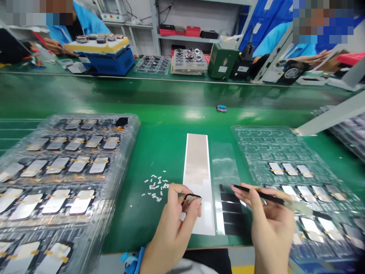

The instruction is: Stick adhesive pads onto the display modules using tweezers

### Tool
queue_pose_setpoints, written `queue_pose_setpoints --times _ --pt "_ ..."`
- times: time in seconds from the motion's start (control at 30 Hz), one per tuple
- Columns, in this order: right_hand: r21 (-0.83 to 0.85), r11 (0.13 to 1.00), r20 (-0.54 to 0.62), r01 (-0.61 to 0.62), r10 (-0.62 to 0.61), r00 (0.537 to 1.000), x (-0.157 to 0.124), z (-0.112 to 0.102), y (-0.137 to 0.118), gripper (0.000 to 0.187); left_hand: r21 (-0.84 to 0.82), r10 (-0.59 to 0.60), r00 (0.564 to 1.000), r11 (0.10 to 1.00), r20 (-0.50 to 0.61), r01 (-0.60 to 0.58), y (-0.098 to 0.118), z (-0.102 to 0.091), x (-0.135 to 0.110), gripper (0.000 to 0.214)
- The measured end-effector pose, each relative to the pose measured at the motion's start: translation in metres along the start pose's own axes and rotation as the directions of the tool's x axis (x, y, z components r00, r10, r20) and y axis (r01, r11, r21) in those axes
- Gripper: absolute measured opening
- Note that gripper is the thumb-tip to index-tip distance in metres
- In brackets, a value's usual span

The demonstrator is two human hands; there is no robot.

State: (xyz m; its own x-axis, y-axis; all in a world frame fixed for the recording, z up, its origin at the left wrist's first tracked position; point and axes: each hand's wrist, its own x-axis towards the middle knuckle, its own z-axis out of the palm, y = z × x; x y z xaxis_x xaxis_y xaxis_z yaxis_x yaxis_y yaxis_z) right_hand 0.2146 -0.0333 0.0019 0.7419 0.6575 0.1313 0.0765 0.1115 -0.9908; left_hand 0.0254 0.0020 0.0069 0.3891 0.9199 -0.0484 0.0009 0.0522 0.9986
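My left hand [173, 224] pinches a small flat part with a black frame [191, 198] between thumb and fingers, above the near end of a long white backing strip [197, 167]. My right hand [268, 224] grips black tweezers [256, 193]; their tip points left toward a sheet of black adhesive strips [232, 217] lying beside the white strip. The two hands are a little apart.
A stack of clear trays filled with small parts [57, 179] stands at the left; another clear tray [288, 171], partly filled, lies at the right. Small white scraps [155, 187] litter the green mat. Other people work across the conveyor, by a blue-yellow machine [104, 53].
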Motion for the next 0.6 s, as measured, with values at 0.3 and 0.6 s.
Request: queue_pose_setpoints --times 0.3,0.6 --pt "-0.063 0.998 0.221 -0.024 0.037 0.975 0.016 -0.009 0.017 0.033 0.157 0.012 0.999 0.987 0.036 -0.017 0.008 0.004 0.002 0.005" --pt "-0.103 0.994 0.274 -0.034 0.062 0.960 0.012 -0.016 0.024 0.026 0.545 0.009 0.937 0.811 0.349 -0.211 0.011 0.022 0.017 0.011"
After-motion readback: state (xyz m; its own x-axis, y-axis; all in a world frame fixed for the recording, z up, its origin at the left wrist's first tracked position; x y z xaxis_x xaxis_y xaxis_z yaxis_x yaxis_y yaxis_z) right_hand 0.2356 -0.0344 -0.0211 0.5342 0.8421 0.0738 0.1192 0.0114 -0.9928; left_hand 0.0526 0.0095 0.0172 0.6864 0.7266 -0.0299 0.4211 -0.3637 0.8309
